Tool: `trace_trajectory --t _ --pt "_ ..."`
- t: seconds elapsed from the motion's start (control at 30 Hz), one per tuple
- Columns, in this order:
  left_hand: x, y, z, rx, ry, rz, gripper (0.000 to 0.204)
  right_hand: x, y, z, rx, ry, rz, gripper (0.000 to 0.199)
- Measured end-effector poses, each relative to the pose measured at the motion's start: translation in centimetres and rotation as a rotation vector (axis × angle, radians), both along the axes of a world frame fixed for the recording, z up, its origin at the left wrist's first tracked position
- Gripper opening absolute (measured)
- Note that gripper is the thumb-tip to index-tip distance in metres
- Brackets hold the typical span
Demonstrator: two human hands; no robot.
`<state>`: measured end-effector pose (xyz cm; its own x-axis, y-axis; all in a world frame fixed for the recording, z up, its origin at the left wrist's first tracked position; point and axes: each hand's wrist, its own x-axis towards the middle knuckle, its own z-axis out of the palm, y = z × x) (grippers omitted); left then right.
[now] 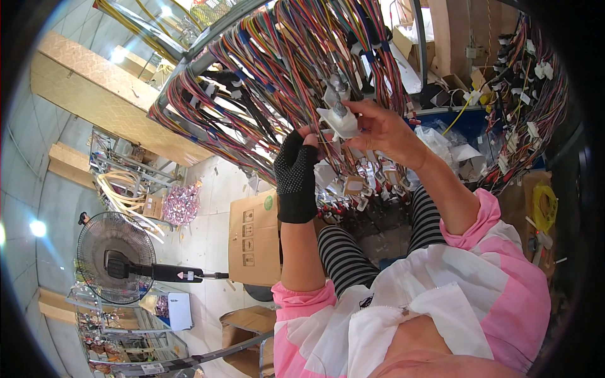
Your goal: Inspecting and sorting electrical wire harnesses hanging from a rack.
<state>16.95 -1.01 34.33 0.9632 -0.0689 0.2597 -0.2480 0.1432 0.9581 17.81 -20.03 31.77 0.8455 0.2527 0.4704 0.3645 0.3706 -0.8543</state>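
My left hand (296,170), in a black fingerless glove with pale dots, is closed in a pinch on thin wires (324,140) in front of the hanging bundles. My bare right hand (387,132) is just to the right, its thumb and fingers curved around the edge of a white wrapped piece (342,123) with a grey lump on top. Multicoloured wire bundles (277,63) hang from a metal rack behind both hands. White and brown connectors (355,184) dangle below my hands; the exact wire ends between my fingers are too small to make out.
A cardboard box (253,236) stands left of my left forearm, with a black fan (116,257) beyond it. Another open carton (242,340) lies lower left. More wire bundles (523,107) hang at the right, near clear plastic bags (441,142).
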Motion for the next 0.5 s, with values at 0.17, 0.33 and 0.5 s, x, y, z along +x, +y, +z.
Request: trace_trajectory --t 0.17,0.33,0.5 --pt "-0.6 -0.8 1.0 0.020 0.018 0.064 0.021 -0.1 -0.2 0.2 -0.007 0.009 -0.003 0.064" --pt "0.4 0.3 0.3 0.290 -0.100 0.230 0.018 -0.2 -0.1 0.2 0.006 0.018 0.025 0.064" --pt "0.0 0.3 1.0 0.217 -0.006 0.147 0.017 -0.1 -0.1 0.1 -0.004 -0.012 0.011 0.063"
